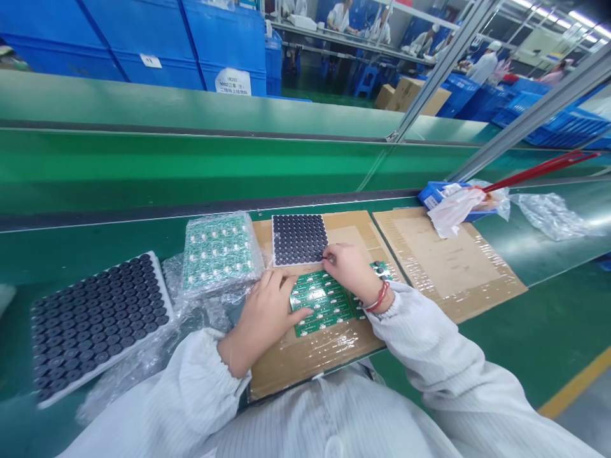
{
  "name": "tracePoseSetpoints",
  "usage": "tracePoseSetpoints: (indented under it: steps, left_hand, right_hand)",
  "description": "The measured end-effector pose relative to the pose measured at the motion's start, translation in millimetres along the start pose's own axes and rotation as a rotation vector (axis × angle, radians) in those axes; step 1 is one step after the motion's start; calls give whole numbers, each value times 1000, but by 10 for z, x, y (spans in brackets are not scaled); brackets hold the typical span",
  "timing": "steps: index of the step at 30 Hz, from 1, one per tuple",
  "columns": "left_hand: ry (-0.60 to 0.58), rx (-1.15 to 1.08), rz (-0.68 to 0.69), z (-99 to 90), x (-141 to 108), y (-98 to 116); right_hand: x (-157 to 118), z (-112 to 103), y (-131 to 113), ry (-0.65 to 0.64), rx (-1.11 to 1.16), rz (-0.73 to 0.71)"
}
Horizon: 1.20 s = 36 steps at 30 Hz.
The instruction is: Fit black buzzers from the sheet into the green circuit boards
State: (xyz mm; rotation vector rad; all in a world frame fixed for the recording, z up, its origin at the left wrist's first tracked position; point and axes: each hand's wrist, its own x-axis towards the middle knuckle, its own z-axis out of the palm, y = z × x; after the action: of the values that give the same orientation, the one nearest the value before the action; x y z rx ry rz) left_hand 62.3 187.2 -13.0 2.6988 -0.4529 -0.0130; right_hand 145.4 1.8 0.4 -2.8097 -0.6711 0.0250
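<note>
My left hand [265, 316] lies over the left end of a green circuit board panel [321, 304], its fingers and thumb on the board. My right hand [347, 270] rests on the panel's far side, with its fingertips at the lower edge of a sheet of small black round parts [299, 239]. Whether those fingertips pinch anything is hidden. The panel lies on a plastic-covered cardboard pad [315, 353]. To the left sit a plastic-wrapped stack of green boards [219, 251] and a larger sheet of black round parts [98, 324].
A second cardboard pad [443, 261] lies to the right, before a blue box with a plastic bag [453, 202] and red-handled tool [534, 172]. Green conveyor belts [191, 172] run across, with metal rails [443, 70] and blue crates [143, 38] beyond. Workers in white stand far off.
</note>
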Motion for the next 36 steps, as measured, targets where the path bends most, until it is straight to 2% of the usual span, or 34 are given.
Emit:
tracePoseSetpoints:
  steps: [4,12,20,30,36]
  left_hand:
    - [6,-6,0,-1,-5,-2]
    - [1,-7,-11,-7,-17,2]
    - [-2,3,-5,0,-12,-7]
    - [26,-8,5,70,-18,-36]
    - [48,-7,18,81,-25,-39]
  right_hand:
    - [2,15,-20,14,15,39]
    - [-22,7,-64,-13,-22,-10]
    - [26,-18,-103,-20,-1,11]
    - [80,75,25,58,186,43]
    - [51,15,77,66,344,49]
